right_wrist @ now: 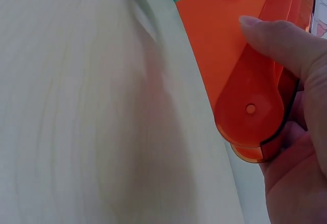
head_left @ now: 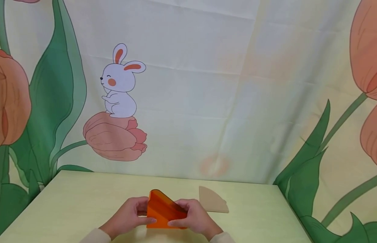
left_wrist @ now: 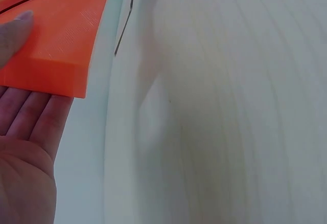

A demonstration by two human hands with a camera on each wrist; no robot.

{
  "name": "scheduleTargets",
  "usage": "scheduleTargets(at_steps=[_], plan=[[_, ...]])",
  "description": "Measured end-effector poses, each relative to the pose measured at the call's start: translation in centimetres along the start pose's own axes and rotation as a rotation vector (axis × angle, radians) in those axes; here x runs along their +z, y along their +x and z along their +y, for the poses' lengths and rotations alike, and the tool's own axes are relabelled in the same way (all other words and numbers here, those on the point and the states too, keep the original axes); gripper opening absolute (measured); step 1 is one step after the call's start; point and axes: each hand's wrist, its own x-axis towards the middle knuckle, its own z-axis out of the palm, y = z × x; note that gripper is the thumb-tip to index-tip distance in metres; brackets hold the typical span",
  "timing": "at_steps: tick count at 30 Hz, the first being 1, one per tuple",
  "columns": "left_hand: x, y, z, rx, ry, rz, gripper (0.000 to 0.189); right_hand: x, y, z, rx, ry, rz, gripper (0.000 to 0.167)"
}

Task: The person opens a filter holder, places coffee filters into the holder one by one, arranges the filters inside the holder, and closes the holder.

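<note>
Both hands hold an orange plastic coffee filter case [head_left: 159, 221] above the table, one at each side. It is wedge-shaped, with a see-through cover that turns on a round pivot at the lower right corner. My left hand [head_left: 129, 215] grips the left side, thumb on the front face and fingers behind. At the pivot end my right hand [head_left: 198, 216] pinches the case, its thumb [right_wrist: 276, 37] flat on the front. A tan, fan-shaped paper coffee filter [head_left: 212, 201] lies on the table just beyond the right hand.
The pale wood-look table [head_left: 85, 195] runs back to a hanging cloth [head_left: 188, 101] printed with tulips and a rabbit. In the left wrist view, the table surface [left_wrist: 230, 106] fills most of the frame.
</note>
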Motion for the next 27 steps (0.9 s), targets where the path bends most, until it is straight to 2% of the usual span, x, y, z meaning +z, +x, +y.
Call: scheduleTargets(at_steps=[7,14,19,27], plan=[[-0.5,-0.5,-0.2,-0.052,0.004,-0.035,0.056,1.2,0.2,0.3,0.021,-0.04,-0.021,0.036],[-0.7,-0.7,-0.8,-0.12,-0.046,-0.074,0.056,1.9,0.3,0.4,0.084,-0.081,-0.035,0.035],[-0.7,-0.8,-1.1,-0.121,-0.065,-0.095,0.054,2.3,0.3,0.7,0.123,-0.09,-0.046,0.034],[-0.6,-0.8,-1.6,-0.115,-0.088,-0.098,0.052,2.6,0.2,0.7,0.12,-0.123,-0.046,0.034]])
